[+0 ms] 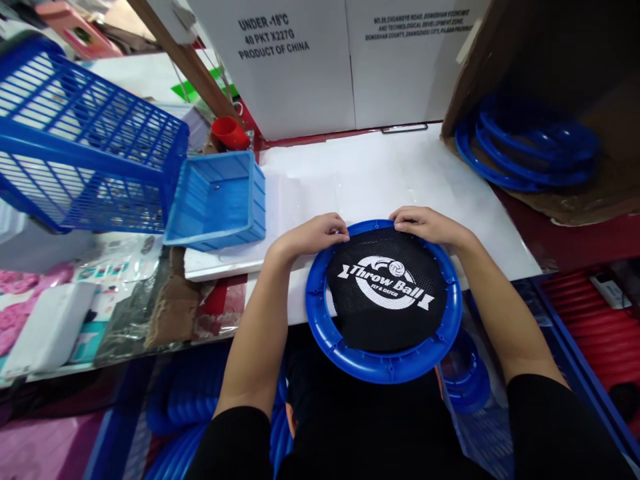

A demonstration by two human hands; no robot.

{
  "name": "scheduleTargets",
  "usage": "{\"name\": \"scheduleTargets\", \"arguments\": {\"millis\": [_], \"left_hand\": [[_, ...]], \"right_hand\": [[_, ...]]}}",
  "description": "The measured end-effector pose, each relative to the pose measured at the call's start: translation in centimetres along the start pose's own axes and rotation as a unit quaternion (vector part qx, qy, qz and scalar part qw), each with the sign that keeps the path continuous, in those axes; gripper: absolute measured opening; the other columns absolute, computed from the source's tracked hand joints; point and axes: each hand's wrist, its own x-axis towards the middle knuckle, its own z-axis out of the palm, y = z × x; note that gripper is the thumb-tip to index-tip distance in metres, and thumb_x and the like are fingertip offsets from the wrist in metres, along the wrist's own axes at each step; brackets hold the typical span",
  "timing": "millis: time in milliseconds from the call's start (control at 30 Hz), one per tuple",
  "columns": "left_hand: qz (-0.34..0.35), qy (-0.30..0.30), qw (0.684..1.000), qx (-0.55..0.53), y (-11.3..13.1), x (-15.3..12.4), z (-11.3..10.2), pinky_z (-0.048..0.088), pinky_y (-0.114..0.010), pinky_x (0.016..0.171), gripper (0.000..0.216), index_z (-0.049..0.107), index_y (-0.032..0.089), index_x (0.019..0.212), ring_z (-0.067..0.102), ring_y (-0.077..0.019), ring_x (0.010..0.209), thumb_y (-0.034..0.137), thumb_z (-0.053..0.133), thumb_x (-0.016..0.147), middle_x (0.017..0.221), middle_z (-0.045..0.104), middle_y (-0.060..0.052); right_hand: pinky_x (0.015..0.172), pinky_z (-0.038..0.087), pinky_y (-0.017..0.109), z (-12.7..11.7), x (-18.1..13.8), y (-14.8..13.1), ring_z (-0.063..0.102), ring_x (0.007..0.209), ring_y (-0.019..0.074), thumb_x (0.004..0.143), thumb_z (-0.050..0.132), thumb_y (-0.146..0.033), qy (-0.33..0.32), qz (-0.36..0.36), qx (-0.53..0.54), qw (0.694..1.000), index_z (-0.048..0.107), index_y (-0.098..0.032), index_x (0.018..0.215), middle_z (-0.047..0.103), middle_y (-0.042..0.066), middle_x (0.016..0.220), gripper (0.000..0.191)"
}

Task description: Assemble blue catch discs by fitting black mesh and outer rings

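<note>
A blue plastic ring lies half on the white table top, half over its near edge. A black mesh disc printed "Throw Ball" sits inside the ring. My left hand curls its fingers over the ring's far left rim and presses on the mesh edge. At the far right rim my right hand does the same, with fingers bent down on the mesh and ring.
A small blue basket and a large tilted blue crate stand at the left. A brown carton at the right holds several blue rings. White cartons wall off the back. More blue rings lie below the table.
</note>
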Motion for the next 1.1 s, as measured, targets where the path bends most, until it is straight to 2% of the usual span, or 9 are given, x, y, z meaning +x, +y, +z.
{"name": "scheduleTargets", "arguments": {"millis": [500,1100], "left_hand": [[-0.002,0.002,1.000,0.013,0.5,-0.1,-0.1,0.055,-0.040,0.097,0.026,0.075,0.021,0.095,0.067,-0.0230,0.098,0.041,0.060,0.096,0.108,0.069,-0.008],[0.019,0.019,0.999,0.018,-0.5,0.6,0.5,0.055,-0.040,0.096,0.026,0.075,0.022,0.091,0.066,-0.0225,0.096,0.044,0.060,0.093,0.104,0.070,-0.008]], "right_hand": [[0.120,0.045,0.051,-0.8,-0.1,0.6,0.065,0.129,0.0293,0.097,0.064,-0.053,-0.041,-0.016,0.000,0.999,0.072,-0.024,0.090,0.073,0.009,0.136,0.030],[0.116,0.048,0.052,-0.5,0.2,0.4,0.067,0.120,0.0299,0.096,0.063,-0.053,-0.019,-0.011,-0.019,1.000,0.073,-0.026,0.090,0.075,0.008,0.129,0.029]]}}
